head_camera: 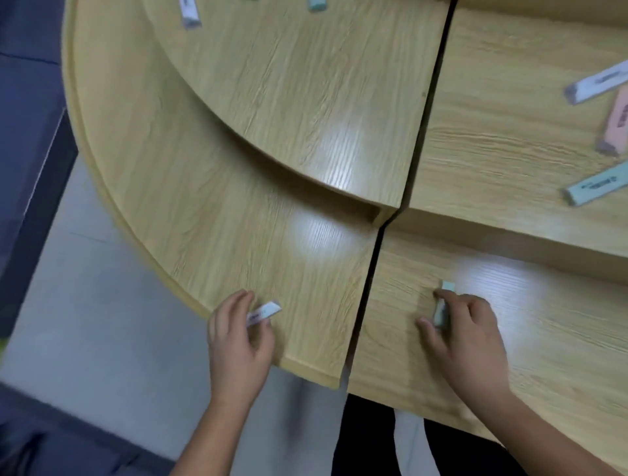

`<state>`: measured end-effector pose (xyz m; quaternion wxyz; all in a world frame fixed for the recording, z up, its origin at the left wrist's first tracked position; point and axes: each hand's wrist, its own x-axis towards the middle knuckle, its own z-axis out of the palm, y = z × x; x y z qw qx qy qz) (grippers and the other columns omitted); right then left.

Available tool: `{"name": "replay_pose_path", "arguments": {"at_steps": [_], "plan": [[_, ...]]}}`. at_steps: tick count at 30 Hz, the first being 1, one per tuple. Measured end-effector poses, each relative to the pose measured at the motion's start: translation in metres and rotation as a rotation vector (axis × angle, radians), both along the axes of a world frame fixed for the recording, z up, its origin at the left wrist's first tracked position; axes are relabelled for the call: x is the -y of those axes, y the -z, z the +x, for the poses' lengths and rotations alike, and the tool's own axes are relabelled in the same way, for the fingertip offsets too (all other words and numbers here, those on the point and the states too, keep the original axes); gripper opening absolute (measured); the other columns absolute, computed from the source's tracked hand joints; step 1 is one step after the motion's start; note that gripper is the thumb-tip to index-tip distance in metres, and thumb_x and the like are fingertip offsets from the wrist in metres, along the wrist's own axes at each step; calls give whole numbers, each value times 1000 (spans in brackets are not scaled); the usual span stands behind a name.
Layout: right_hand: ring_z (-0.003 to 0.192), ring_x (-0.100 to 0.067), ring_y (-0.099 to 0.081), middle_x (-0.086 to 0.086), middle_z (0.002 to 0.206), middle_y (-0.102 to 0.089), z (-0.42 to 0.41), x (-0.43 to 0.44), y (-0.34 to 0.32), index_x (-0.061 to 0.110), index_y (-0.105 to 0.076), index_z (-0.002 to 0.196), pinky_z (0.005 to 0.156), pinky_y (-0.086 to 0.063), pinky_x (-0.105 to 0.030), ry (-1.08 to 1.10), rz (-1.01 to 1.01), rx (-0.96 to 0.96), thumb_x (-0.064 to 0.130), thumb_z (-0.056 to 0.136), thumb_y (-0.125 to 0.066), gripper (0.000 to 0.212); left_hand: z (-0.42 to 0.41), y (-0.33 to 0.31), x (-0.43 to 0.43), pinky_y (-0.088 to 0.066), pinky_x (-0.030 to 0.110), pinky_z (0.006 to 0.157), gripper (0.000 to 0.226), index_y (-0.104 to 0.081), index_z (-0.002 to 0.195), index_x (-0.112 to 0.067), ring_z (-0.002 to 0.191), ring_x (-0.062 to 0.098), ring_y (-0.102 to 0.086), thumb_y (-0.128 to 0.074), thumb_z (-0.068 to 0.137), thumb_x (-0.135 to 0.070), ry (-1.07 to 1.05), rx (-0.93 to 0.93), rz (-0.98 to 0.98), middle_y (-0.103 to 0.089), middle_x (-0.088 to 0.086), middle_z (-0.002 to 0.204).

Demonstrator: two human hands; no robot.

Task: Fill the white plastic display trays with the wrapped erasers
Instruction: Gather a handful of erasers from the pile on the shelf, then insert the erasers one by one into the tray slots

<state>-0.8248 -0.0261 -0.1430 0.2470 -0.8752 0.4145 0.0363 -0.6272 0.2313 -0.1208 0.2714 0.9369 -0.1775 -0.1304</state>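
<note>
The person is standing at a wooden table [190, 190] that has a low step and a high step. A dark gap [368, 288] is running down the middle of it.

Just left of the gap, on the low step, the left hand [238, 343] is pinching a white eraser [264, 313] between thumb and fingers. Just right of the gap, the right hand [469, 339] is curling round a green eraser [441, 311] and holding it on its side against the wood. So both hands are holding something.

More wrapped erasers are lying on the high step. Far to the right of the gap, a long white eraser [598, 84], a pink eraser [615, 124] and a blue-green eraser [598, 187] are sitting close together. Up at the top, left of the gap, a small white eraser [189, 12] and a small green eraser [317, 4] are peeking in.

The white trays are not showing anywhere, so it looks like the filling is only getting started.

The step in hand seems to be picking up one eraser in each hand. To do it well, each hand should be squeezing its eraser by the long sides, firmly but not hard enough to crush the wrapper. Then it should be lifting straight up, so nothing slips into the gap. It is also worth looking for the trays before carrying anything over.
</note>
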Motion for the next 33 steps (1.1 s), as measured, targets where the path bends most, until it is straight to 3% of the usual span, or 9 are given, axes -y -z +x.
{"name": "replay_pose_path", "arguments": {"at_steps": [5, 9, 13, 15, 19, 21, 23, 28, 33], "plan": [[102, -22, -46, -1, 106, -47, 9, -4, 4, 23, -58, 131, 77, -40, -30, -11, -29, -3, 32, 88, -68, 45, 6, 21, -20, -40, 42, 102, 34, -70, 118, -5, 117, 29, -54, -75, 84, -8, 133, 43, 202, -61, 7, 123], [103, -19, -46, 0, 110, -48, 16, -12, 0, 21, -53, 136, 81, -37, -28, -41, 19, 44, 14, 86, -70, 53, 15, 22, -8, -39, 33, 93, 18, -72, 103, -16, 103, 23, -54, -76, 86, -18, 94, 46, 169, -63, -1, 107], [107, -19, -51, -2, 116, -58, 23, -7, -3, 20, -53, 135, 83, -38, -28, -51, 99, 19, 15, 83, -72, 55, 28, 18, 19, -39, 28, 76, 7, -66, 91, -21, 88, 18, -56, -72, 88, -19, 137, -74, 99, -61, -11, 90], [103, -21, -55, 1, 113, -62, 27, 1, -8, 21, -60, 126, 81, -38, -27, -63, 115, 2, 15, 80, -74, 48, 33, 14, 35, -40, 25, 71, 8, -66, 97, -24, 89, 12, -58, -68, 90, -19, 170, -143, 66, -60, -15, 93], [96, -8, -55, 11, 109, -62, 26, 19, -23, 26, -66, 115, 77, -39, -20, -44, 158, -5, 20, 79, -71, 37, 30, -8, 74, -49, 20, 83, 28, -68, 120, -28, 97, -1, -59, -65, 93, -19, 235, -240, -96, -60, -21, 106], [89, 3, -55, 17, 104, -61, 26, 25, -34, 29, -68, 108, 72, -39, -9, -20, 218, 61, 19, 79, -70, 31, 25, -23, 91, -49, 16, 83, 25, -71, 113, -28, 98, -1, -61, -68, 92, -17, 240, -264, -181, -62, -21, 103], [87, 2, -58, 19, 96, -63, 18, 39, -54, 34, -69, 98, 69, -40, -6, 20, 265, 178, 16, 79, -69, 27, 15, -40, 119, -49, 16, 82, 20, -71, 106, -28, 95, 2, -63, -71, 89, -17, 255, -279, -262, -63, -20, 100], [79, -6, -65, 15, 93, -69, -15, 85, -119, 41, -72, 91, 66, -43, -5, 155, 297, 449, 14, 82, -73, 29, -18, -91, 202, -48, 9, 74, 21, -67, 96, -45, 87, 3, -67, -72, 87, -26, 317, -321, -436, -69, -22, 92], [65, -5, -64, 10, 81, -72, -66, 149, -170, 39, -71, 89, 62, -47, -10, 404, 378, 667, 1, 80, -76, 39, -58, -135, 308, -44, 8, 63, 14, -66, 93, -39, 71, 2, -64, -65, 81, -45, 347, -376, -598, -70, -18, 82]]}}
